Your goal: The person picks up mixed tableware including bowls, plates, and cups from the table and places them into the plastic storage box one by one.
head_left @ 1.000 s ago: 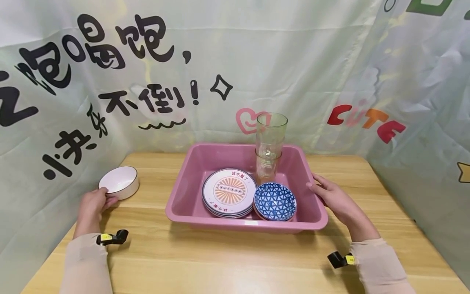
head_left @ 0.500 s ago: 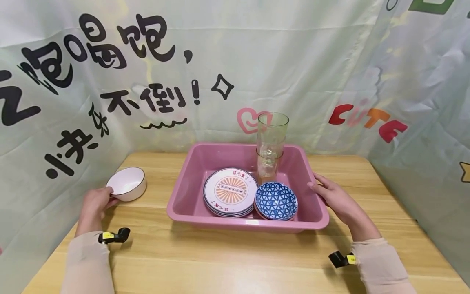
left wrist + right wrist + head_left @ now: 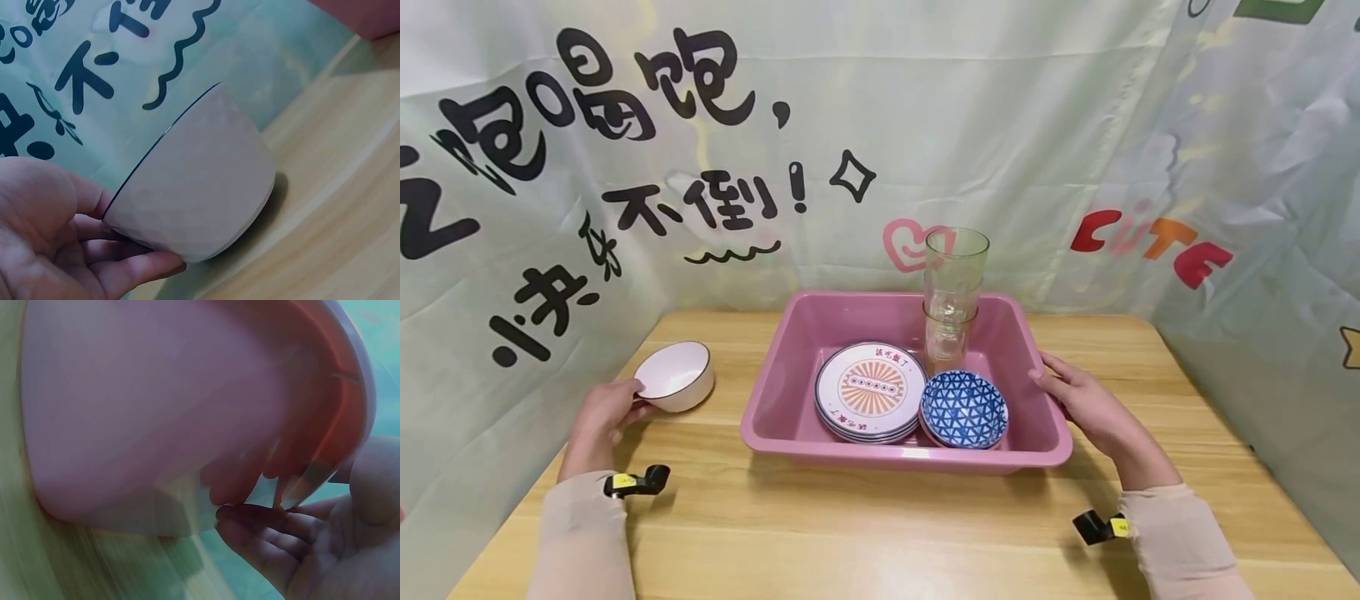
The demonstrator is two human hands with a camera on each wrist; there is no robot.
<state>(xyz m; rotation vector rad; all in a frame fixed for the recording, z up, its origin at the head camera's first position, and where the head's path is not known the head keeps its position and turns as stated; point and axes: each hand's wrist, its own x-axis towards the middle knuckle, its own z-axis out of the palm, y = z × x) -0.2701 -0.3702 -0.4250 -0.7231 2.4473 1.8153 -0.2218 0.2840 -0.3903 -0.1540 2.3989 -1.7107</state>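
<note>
My left hand (image 3: 606, 414) holds a white bowl (image 3: 676, 373) with a thin dark rim, left of the tub. In the left wrist view the thumb is at the rim of the bowl (image 3: 197, 181) and the fingers lie beneath its side; whether the base touches the table I cannot tell. On the right, my right hand (image 3: 1088, 410) grips the right rim of a pink plastic tub (image 3: 842, 315), thumb on top and fingers under the lip. Inside the tub lie stacked plates (image 3: 871, 392), a blue-patterned bowl (image 3: 964, 410) on another dish, and stacked clear glasses (image 3: 953, 287).
The wooden table (image 3: 850, 533) extends in front of the tub and to both sides. Printed fabric (image 3: 820, 100) hangs behind and along both sides, close to the table's edges. Each sleeve carries a small black wrist camera (image 3: 638, 481).
My left hand has carried the white bowl rightward, nearer to the tub. The right hand stays on the tub's rim, and the tub and its contents hold their place.
</note>
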